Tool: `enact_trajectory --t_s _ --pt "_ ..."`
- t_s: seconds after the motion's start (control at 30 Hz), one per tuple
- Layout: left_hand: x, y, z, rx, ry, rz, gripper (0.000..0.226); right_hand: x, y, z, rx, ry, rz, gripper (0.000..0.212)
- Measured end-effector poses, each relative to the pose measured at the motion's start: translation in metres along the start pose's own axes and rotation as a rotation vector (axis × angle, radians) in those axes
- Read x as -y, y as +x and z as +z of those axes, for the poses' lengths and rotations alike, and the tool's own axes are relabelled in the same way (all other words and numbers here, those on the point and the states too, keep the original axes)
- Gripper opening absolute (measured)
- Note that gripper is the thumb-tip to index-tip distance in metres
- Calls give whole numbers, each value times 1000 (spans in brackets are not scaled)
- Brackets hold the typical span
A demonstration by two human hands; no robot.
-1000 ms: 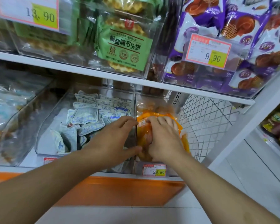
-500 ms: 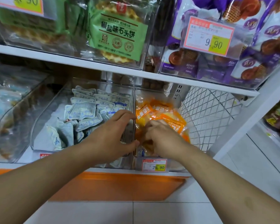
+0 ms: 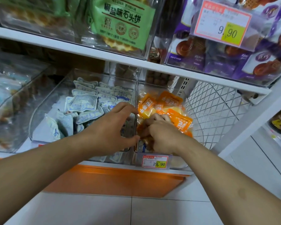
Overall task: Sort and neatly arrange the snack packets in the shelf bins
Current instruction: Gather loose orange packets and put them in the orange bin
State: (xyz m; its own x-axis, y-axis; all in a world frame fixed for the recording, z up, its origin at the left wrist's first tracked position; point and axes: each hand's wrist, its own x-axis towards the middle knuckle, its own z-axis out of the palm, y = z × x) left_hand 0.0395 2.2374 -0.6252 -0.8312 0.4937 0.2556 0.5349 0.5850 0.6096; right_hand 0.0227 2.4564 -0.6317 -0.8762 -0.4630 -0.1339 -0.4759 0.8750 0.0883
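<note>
Currently mid-sort on the lower shelf. Far left: a clear bin (image 3: 15, 111) of pale packets, blurred, can't read them. Next bin (image 3: 44, 109) holds white-blue packets (image 3: 86, 103), rows at the back, jumbled at the front. Left hand (image 3: 110, 129) hangs over that bin's right wall, fingers spread and loosely bent, thumb at the divider, gripping nothing I can see. Right hand (image 3: 161, 135) is down in the neighbouring bin (image 3: 177, 164), fingers curled into the orange packets (image 3: 169, 103); looks like a pinch on one, though the contact is hidden. Hands close together, divider between them. Price tag (image 3: 154, 161) clipped to that bin's front; wire basket (image 3: 217, 111) to the right.

Handling guess: small, light, soft film pouches, slippery and crinkly. Take by a sealed edge or flat across the face; don't squeeze the middle.
</note>
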Motion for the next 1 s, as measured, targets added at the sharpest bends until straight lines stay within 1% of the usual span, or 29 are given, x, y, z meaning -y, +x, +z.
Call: enact_trajectory --t_s 0.07,0.2,0.23,0.3,0.4,0.43,0.5,0.57,0.63,0.7,0.8,0.9,1.0 --pt "-1 0 -1 4 11 -7 67 -1 1 -1 17 28 16 33" --pt "-3 -1 -1 6 19 -14 68 4 1 -8 47 98 28 47" --pt "-3 -1 -2 9 15 -16 67 6 2 -8 41 100 31 47" --pt "-3 -2 -3 10 9 -14 67 6 3 -5 23 95 36 37" --pt "-3 -1 -3 14 16 -6 68 5 4 -3 -27 70 42 17" --pt "-2 0 -3 18 17 -6 68 4 4 -3 -48 66 53 13" --pt "-2 1 -4 23 9 -7 67 3 4 -2 -87 52 74 15" --pt "-1 1 -4 23 7 -6 67 1 5 -1 -116 50 63 25" --pt "-1 1 -4 24 10 -5 67 0 6 2 -92 81 67 30" --pt "0 2 -5 28 11 -1 67 1 10 7 -32 79 79 23" --pt "0 2 -5 31 16 1 67 3 13 10 -6 59 93 17" --pt "-1 1 -5 32 23 -5 67 4 11 6 -46 51 50 21" --pt "-2 1 -6 40 13 -14 68 13 10 4 -138 40 63 14"
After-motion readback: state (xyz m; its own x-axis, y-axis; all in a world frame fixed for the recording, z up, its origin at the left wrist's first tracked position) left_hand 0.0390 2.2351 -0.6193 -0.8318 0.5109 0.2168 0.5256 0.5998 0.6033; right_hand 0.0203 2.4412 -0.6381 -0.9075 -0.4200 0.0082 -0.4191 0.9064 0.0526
